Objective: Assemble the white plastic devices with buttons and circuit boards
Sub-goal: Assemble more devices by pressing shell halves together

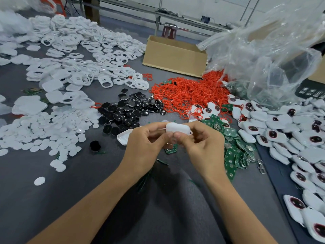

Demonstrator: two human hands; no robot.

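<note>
Both hands hold one white plastic device (177,128) above the grey table, near the middle of the view. My left hand (146,143) pinches its left side and my right hand (200,145) grips its right side, thumb pressed on its near edge. A green circuit board (170,150) lies on the table just under the hands, partly hidden. An open white shell half (124,137) lies left of my left hand. Black buttons (128,111) are heaped behind the hands. More green circuit boards (235,152) lie to the right.
Red rubber rings (186,94) are piled behind. White front shells (84,50) cover the far left, white discs (40,131) the near left. Assembled devices (290,131) are heaped at the right. A cardboard box (174,55) and a clear plastic bag (274,55) stand at the back.
</note>
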